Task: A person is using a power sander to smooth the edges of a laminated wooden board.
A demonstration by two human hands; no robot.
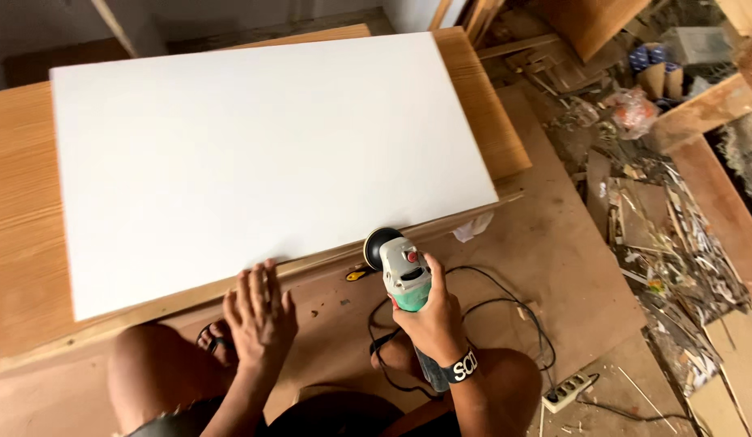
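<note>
Hands at lower centre: right hand [431,311] closed around green-grey angle sander [406,275], black disc against near edge of large white rectangular board [263,154]; left hand [259,311] open, flat beside edge, lower left. Board's long axis runs left-right, directly above both hands; right hand nearer contact.

smooth matt white panel [263,154] on grained wood boards [20,243]

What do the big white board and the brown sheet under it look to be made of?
The white board looks like a laminated or painted wood panel: smooth, matte, even white, with a pale raw-looking edge by the left hand. The brown sheet under it seems wood or wood-grain veneer, streaked with grain lines. The right hand holds a sander.
</note>
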